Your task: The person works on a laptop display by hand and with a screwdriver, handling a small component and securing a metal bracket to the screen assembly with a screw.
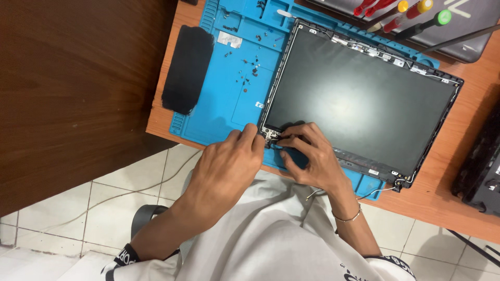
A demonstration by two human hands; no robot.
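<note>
Both hands meet at the near corner of the laptop screen [359, 101], which lies on a blue mat [229, 99] at the counter's [448, 187] edge. The left hand [226, 166] and right hand [310, 156] seemingly pinch its small metal hinge [269, 135].

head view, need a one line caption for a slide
Both hands, left hand and right hand, work at the corner hinge of a laptop screen lying on a blue mat.

A reddish-brown wooden table [448, 171] stands over a white tiled floor [67, 218]. A blue work mat [224, 99] covers its left part. At the far right lies a grey laptop [469, 36]; a black device [482, 166] sits at the right edge.
</note>
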